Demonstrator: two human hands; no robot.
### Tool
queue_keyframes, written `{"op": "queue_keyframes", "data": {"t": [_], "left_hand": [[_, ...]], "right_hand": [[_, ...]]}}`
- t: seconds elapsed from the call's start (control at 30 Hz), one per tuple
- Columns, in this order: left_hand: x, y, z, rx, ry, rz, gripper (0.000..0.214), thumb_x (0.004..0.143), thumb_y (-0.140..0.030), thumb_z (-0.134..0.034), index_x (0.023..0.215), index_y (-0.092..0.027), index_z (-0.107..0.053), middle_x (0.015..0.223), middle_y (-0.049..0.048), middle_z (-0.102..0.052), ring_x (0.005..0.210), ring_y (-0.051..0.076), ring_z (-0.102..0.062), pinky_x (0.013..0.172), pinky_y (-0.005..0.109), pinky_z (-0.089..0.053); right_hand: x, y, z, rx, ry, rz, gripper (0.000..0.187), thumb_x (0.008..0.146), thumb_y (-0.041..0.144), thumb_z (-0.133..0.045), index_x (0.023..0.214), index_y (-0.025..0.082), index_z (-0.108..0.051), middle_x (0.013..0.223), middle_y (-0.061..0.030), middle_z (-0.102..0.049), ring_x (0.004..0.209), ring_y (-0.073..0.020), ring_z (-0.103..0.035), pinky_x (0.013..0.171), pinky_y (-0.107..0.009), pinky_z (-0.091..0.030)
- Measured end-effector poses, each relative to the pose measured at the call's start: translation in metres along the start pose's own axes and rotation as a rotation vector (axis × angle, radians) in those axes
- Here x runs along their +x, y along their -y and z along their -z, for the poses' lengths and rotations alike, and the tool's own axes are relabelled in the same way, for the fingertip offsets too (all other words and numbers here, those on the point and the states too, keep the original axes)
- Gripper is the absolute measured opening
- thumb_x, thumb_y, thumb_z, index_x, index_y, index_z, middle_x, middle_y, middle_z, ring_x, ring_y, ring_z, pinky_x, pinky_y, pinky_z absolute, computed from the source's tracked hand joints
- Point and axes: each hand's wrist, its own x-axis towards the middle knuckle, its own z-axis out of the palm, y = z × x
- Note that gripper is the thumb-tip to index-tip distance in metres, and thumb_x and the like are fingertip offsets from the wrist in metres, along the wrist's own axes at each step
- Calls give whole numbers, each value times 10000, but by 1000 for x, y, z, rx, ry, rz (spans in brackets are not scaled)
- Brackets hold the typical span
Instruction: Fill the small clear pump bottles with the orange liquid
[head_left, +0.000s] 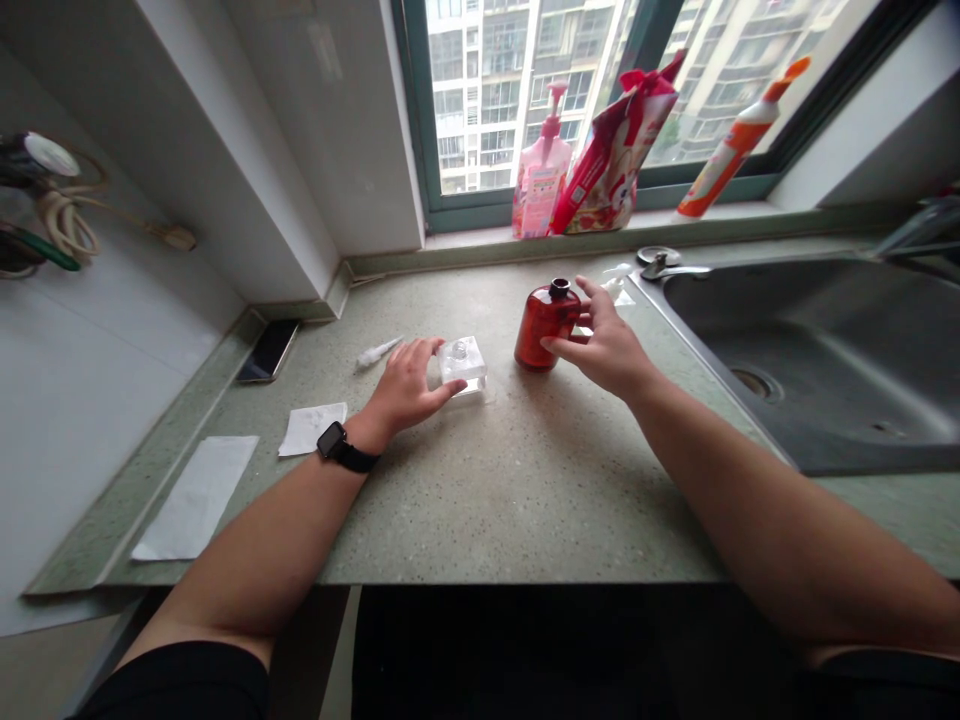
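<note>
Standing on the worktop, the red bottle is held loosely by half-curled right hand, some fingers hidden behind | left hand, half-curled, holds the clear box by its edges | pink pump bottle: label writing too small for reading

The squat, translucent bottle reaches me as deep amber-red, darkening at the neck, and the small, square box as clear and colourless. I see a pale grey-green stone countertop peppered with light and dark flecks. I pick out a pink plastic pump bottle, a shiny red-and-white printed bag, a slim white-and-orange bottle with an orange cap, and a dark teal window frame.
</note>
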Motion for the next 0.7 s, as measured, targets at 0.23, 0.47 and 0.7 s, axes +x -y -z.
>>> {"op": "queue_keyframes", "data": {"t": [0.23,0.47,0.7], "left_hand": [[0,3,3,-13,-2,46,611,1008,-564,-726,1458,-196,-538,1441,173,-682,1368,364,-641,1208,568,-489],[1,5,5,-29,-7,59,598,981,-548,-758,1417,-193,-552,1402,168,-693,1338,361,-652,1210,572,-485],[1,11,14,-67,13,79,569,944,-533,-791,1363,-217,-572,1365,139,-696,1294,346,-672,1172,535,-516]], "right_hand": [[-3,4,-2,-23,30,-22,1168,678,477,-873,1708,252,-371,1427,-202,-656,1372,-471,-615,1041,-637,-649],[-4,3,-4,-24,62,-33,1178,677,475,-880,1713,251,-367,1434,-202,-658,1393,-473,-606,1040,-626,-653],[-4,-2,-5,-4,110,1,1286,660,499,-926,1755,282,-287,1443,-183,-651,1343,-448,-652,1102,-669,-598]]}}
